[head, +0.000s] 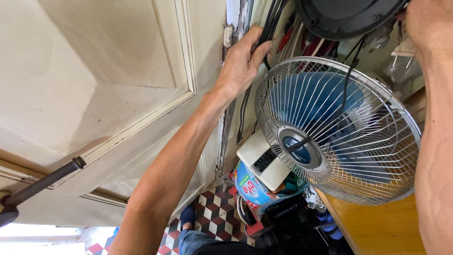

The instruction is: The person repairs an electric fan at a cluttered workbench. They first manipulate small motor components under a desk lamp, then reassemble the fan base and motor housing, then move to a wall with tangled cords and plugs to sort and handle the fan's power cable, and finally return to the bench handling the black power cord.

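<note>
Head view, upper centre: left hand raised, fingers curled around a bundle of black cables running down beside the cream door — grip closed on them. Upper right corner: right hand against the rim of a round black base; fingers out of sight — grasp impossible to tell. Centre right: blue-bladed fan behind wire grille, just below the base, above yellow tabletop. Lower centre: checkered floor.

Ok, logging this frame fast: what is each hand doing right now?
Left hand: fingers curled around the black cables by the door edge.
Right hand: up at the dark round fan base; grip cannot be told.
</note>
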